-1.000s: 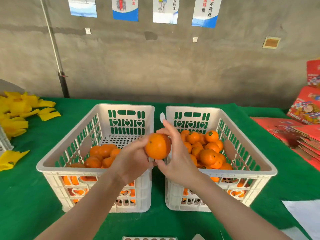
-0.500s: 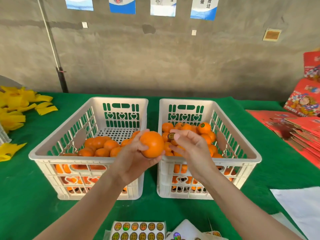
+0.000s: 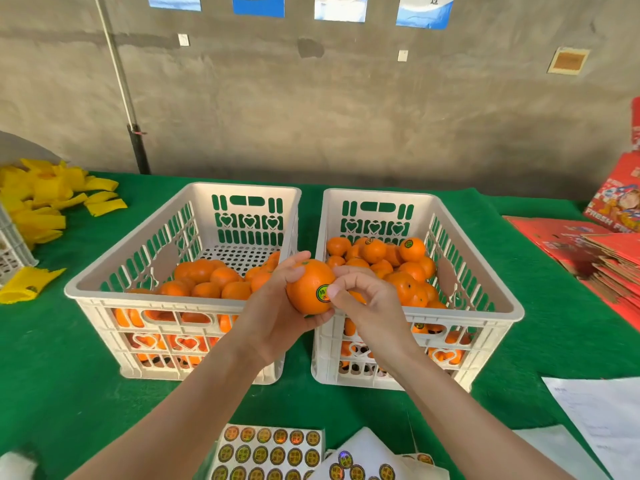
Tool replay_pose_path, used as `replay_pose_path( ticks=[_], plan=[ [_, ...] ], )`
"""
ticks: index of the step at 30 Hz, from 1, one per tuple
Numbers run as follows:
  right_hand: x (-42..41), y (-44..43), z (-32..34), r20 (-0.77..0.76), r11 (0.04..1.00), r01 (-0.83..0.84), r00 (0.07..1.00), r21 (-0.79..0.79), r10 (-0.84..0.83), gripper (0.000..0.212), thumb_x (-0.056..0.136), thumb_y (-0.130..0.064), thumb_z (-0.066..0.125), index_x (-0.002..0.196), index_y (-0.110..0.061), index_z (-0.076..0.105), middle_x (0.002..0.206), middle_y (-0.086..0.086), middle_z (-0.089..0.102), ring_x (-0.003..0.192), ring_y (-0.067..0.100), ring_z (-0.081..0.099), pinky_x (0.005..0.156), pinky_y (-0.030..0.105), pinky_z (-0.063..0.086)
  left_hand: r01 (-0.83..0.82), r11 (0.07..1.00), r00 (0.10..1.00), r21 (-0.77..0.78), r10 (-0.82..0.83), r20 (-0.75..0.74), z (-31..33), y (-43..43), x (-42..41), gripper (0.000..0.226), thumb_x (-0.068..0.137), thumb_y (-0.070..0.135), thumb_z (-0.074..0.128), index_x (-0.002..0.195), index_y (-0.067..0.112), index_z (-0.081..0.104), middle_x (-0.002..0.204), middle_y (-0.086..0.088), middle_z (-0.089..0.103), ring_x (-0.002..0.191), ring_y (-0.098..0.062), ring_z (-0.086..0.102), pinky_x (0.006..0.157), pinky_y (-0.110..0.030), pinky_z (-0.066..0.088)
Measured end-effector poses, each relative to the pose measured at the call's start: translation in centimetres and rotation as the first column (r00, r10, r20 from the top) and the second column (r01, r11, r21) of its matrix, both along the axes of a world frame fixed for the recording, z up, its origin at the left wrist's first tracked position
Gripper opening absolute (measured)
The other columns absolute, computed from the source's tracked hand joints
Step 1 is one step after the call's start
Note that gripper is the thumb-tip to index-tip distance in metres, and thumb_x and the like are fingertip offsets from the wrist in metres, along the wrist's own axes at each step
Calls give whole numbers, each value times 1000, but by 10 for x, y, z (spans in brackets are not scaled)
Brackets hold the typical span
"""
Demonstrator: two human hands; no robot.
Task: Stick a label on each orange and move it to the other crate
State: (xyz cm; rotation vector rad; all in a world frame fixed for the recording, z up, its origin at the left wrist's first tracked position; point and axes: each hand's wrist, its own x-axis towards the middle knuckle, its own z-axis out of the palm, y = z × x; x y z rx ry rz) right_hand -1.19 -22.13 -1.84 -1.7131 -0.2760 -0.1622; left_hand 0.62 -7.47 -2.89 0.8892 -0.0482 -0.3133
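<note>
Our left hand (image 3: 273,317) cups one orange (image 3: 306,289) over the gap between two crates, left crate (image 3: 156,299) and right crate (image 3: 478,315). Our right hand (image 3: 372,306), fingers curled, pinches it, thumb on its one label (image 3: 322,293).

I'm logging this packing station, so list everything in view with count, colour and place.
left crate: one, white, on the table cover
right crate: one, white, beside it
unlabelled oranges: many, orange, in left crate
labelled oranges: many, orange, in right crate; labels show on a few
held orange: one, orange, above the crates' near rims
label: one, green-yellow, on held orange
sticker sheets: at least two, near edge
yellow pieces: pile, far left
red cartons: stack, far right
white paper: near right
table cover: one, green
posters: four, blue-white, wall
left hand: holds held orange
right hand: fingers curled, pressing label
</note>
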Motion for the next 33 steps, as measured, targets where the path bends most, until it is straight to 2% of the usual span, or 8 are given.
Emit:
replay_pose_path(
  ticks=[10,16,21,24,27,29,31,33],
  plan=[
    [1,0,-13,146,994,79,987,-73,-68,15,86,-11,65,76,-21,61,108,-5,56,109,9,53,82,20,50,1,999,999,-33,-2,-32,0,-7,-2,50,66,24,72,115,22,61,113,-14,65,87,-29,69,67,-40,57],
    [-3,1,-23,299,979,186,941,-78,-155,14,84,-10,68,83,-20,58,103,-8,56,101,6,54,82,43,52,4,1000,999,-13,-5,-32,-2,-11,-1,41,68,21,68,109,22,63,99,-9,72,85,-27,70,69,-41,57],
    [-7,-3,-30,221,983,180,957,46,-186,49,79,-32,74,116,-34,43,112,-13,56,99,3,57,79,23,51,57,998,998,-34,-56,35,-9,-12,-3,33,73,28,64,105,21,71,104,-11,71,91,-28,69,70,-40,57],
    [-13,-8,-40,243,984,142,964,-107,-112,64,77,-56,66,129,-43,32,127,-21,46,114,-2,48,89,15,44,109,994,991,-5,-108,76,-13,-19,-3,29,85,36,58,106,21,72,113,-15,68,100,-30,67,75,-39,57],
    [-5,-15,-47,270,969,147,958,-196,-91,73,75,-30,76,127,-49,28,130,-25,36,117,-7,42,90,10,42,71,993,994,91,-78,74,-15,-35,1,43,91,42,47,122,14,59,112,-17,68,98,-28,68,75,-35,58],
    [6,-24,-46,289,969,183,948,-166,-130,74,72,-16,79,122,-46,33,125,-21,37,113,-10,42,83,7,43,-31,959,989,282,-12,149,-16,-45,6,48,95,48,36,125,16,56,106,-11,71,93,-20,69,75,-31,57],
    [16,-33,-44,331,965,220,929,-140,-164,72,69,-14,81,119,-40,36,123,-20,38,112,-10,43,81,7,43,-169,857,956,487,23,292,-12,-54,16,52,94,55,26,122,26,59,110,-4,68,99,-15,68,79,-30,58],
    [29,-45,-37,324,965,226,930,-134,-173,71,68,-17,79,117,-44,36,119,-26,38,109,-7,46,81,9,44,-300,744,914,597,46,402,-9,-64,33,45,97,49,26,114,23,59,106,-5,66,97,-20,66,80,-35,58]
  ],
)
